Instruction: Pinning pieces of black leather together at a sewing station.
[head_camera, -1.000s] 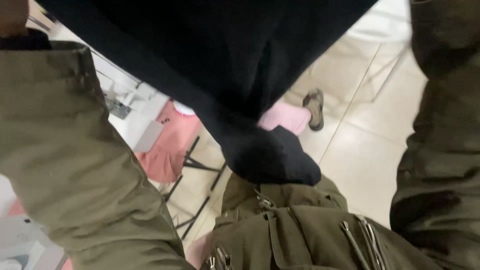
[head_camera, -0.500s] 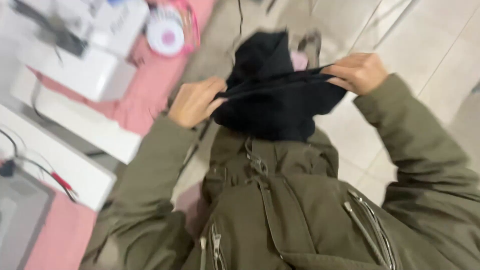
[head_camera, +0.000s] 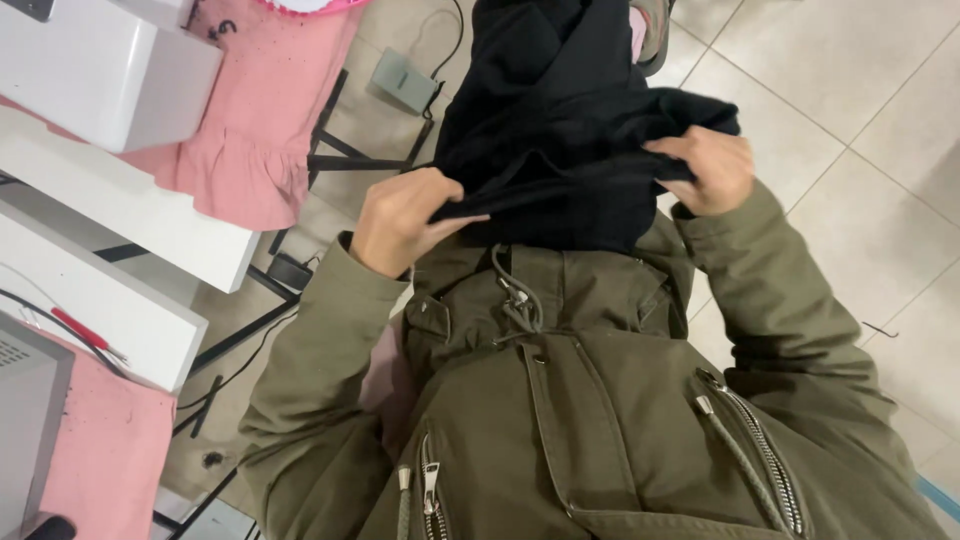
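Holding a black garment (head_camera: 570, 130) in front of your waist, both hands on it. Your left hand (head_camera: 405, 220) is clenched on a fold at its lower left edge, fingers curled under, thumb pressed on top of the cloth. Your right hand (head_camera: 705, 170) grips the lower right edge, fingers wrapped over the fabric. The stretch of cloth between the two hands runs roughly level and looks taut; the rest of the garment bunches and hangs away from you toward the top of the view, over the tiled floor (head_camera: 850, 130).

You're wearing an olive jacket (head_camera: 560, 400) with a drawcord at the waist and zipped pockets; the garment's lower edge sits just above that drawcord.

On your left: a table covered in pink cloth (head_camera: 250, 150), with a white machine (head_camera: 100, 60) on it and white panels beside. A grey foot pedal (head_camera: 405, 80) lies on the floor under the table, cable attached, just left of the hanging garment. A shoe (head_camera: 655, 25) shows at the top edge, mostly hidden by the fabric.
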